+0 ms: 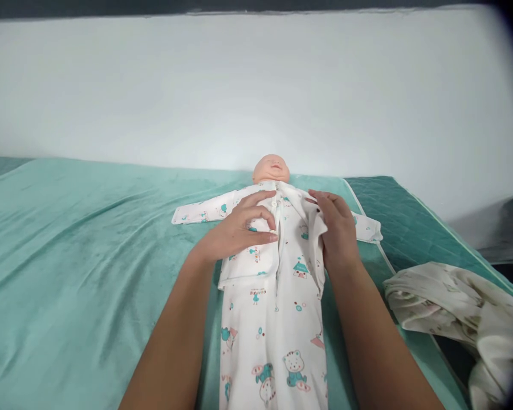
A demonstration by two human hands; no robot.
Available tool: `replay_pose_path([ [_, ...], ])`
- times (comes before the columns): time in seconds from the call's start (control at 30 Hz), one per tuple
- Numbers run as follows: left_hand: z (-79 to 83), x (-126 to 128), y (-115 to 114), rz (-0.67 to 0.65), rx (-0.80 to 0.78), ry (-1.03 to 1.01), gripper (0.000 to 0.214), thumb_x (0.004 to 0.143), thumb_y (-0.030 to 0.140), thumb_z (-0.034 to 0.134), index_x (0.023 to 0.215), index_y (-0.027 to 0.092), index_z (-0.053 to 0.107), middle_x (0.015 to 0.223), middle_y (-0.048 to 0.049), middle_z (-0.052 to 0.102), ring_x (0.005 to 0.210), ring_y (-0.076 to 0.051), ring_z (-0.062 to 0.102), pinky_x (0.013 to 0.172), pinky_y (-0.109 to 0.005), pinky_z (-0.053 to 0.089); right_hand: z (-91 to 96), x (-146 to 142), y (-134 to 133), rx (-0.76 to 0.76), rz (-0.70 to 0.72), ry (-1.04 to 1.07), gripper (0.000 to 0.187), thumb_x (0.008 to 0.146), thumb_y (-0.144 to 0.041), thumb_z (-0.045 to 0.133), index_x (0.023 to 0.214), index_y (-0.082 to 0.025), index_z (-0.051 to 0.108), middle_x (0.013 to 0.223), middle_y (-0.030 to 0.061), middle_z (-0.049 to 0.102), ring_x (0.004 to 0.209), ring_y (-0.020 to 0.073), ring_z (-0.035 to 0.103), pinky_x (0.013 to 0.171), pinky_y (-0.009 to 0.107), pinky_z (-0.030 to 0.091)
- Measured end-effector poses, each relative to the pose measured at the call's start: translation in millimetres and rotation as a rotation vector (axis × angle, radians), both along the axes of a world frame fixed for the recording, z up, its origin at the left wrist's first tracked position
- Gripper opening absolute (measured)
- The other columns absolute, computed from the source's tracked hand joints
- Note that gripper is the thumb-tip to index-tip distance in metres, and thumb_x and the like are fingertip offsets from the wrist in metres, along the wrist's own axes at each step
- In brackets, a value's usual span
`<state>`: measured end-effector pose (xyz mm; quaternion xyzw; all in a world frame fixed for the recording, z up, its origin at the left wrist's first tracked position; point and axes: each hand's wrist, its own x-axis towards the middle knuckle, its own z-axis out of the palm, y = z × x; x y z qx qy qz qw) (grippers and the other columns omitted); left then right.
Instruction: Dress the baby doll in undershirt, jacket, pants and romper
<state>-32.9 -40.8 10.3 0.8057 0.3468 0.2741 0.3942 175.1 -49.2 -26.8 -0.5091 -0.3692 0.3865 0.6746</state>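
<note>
A baby doll (272,169) lies on its back, wearing a white printed baby jacket (256,265) over long white printed bottoms (273,341). The jacket is parted down the front, and its sleeves stretch out to both sides. My left hand (245,228) rests on the left front panel, thumb and index finger nearly meeting at its edge, closed on the cloth. On the other side, my right hand (337,228) grips the right front panel, which is folded back and bunched by the fingers. Part of the right sleeve is hidden behind this hand.
A pale green sheet (89,256) with wrinkles covers the bed. A darker green quilted cover (402,216) shows at the right. Crumpled white printed cloth (444,302) lies at the lower right. Behind the bed stands a white wall (196,85).
</note>
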Motion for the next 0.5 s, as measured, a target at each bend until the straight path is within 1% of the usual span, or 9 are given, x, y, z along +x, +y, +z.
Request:
replay_pose_path([
  [0.1,-1.2,3,0,0.046,-0.020,-0.095,0.013,0.085,0.038,0.067,0.087,0.024,0.065,0.157,-0.0003,0.040,0.148,-0.028,0.032,0.109,-0.043,0.043,1.8,-7,-1,-0.055,0.042,-0.329,0.031,0.075,-0.046,0.073,0.095,-0.024,0.064,0.092,0.0007,0.065,0.081,0.0187,0.057,0.075,0.034,0.047],
  [0.17,-6.0,3,3,0.149,-0.046,-0.253,0.013,0.086,0.035,0.064,0.088,0.023,0.059,0.148,-0.0043,0.051,0.138,-0.027,0.046,0.107,-0.043,0.044,2.4,-5,-1,-0.085,0.064,-0.452,0.029,0.074,-0.045,0.073,0.090,-0.024,0.064,0.082,-0.0012,0.062,0.072,0.0168,0.052,0.069,0.032,0.045],
  [0.23,-14.3,0,11,0.371,-0.075,-0.480,0.015,0.087,0.035,0.060,0.090,0.024,0.052,0.135,-0.0067,0.061,0.119,-0.024,0.061,0.096,-0.041,0.050,-0.5,5,1,-0.107,0.015,-0.443,0.025,0.076,-0.044,0.070,0.086,-0.023,0.063,0.077,-0.0021,0.059,0.068,0.0158,0.049,0.065,0.031,0.043],
  [0.3,-24.0,-6,21,0.659,-0.093,-0.658,0.015,0.087,0.033,0.057,0.091,0.024,0.046,0.126,-0.0064,0.065,0.103,-0.020,0.065,0.085,-0.036,0.053,-6.4,21,6,-0.124,-0.148,-0.399,0.022,0.076,-0.040,0.068,0.086,-0.022,0.061,0.078,-0.0009,0.059,0.070,0.0165,0.051,0.066,0.032,0.044],
  [0.33,-28.4,-9,25,0.789,-0.084,-0.684,0.015,0.086,0.031,0.057,0.092,0.024,0.045,0.124,-0.0058,0.065,0.101,-0.018,0.065,0.084,-0.035,0.053,-9.8,28,9,-0.121,-0.260,-0.387,0.021,0.075,-0.037,0.067,0.088,-0.021,0.061,0.083,0.0007,0.060,0.073,0.0174,0.054,0.069,0.033,0.045],
  [0.37,-32.0,-12,29,0.888,-0.065,-0.664,0.015,0.085,0.030,0.057,0.093,0.024,0.046,0.122,-0.0051,0.065,0.101,-0.018,0.064,0.085,-0.034,0.052,-13.0,35,12,-0.112,-0.365,-0.383,0.022,0.076,-0.035,0.066,0.091,-0.021,0.060,0.089,0.0028,0.062,0.078,0.0185,0.056,0.073,0.035,0.047],
  [0.4,-34.8,-13,32,0.948,-0.038,-0.601,0.015,0.085,0.030,0.058,0.095,0.024,0.049,0.121,-0.0046,0.065,0.104,-0.017,0.063,0.088,-0.034,0.050,-15.7,40,14,-0.088,-0.446,-0.393,0.024,0.077,-0.035,0.064,0.096,-0.020,0.059,0.096,0.0052,0.063,0.083,0.0199,0.058,0.077,0.037,0.048],
  [0.43,-36.6,-14,33,0.967,-0.007,-0.506,0.016,0.084,0.031,0.059,0.097,0.024,0.052,0.120,-0.0043,0.064,0.107,-0.018,0.061,0.093,-0.034,0.049,-17.8,41,16,-0.047,-0.498,-0.416,0.027,0.079,-0.035,0.062,0.101,-0.020,0.058,0.103,0.0076,0.064,0.089,0.0215,0.060,0.082,0.039,0.049],
  [0.5,-38.3,-12,35,0.928,0.079,-0.283,0.022,0.084,0.037,0.062,0.102,0.024,0.059,0.118,-0.0044,0.064,0.114,-0.021,0.057,0.100,-0.038,0.044,-20.3,38,16,0.045,-0.499,-0.504,0.031,0.084,-0.037,0.059,0.110,-0.021,0.057,0.115,0.0107,0.062,0.103,0.0245,0.060,0.092,0.044,0.048],
])
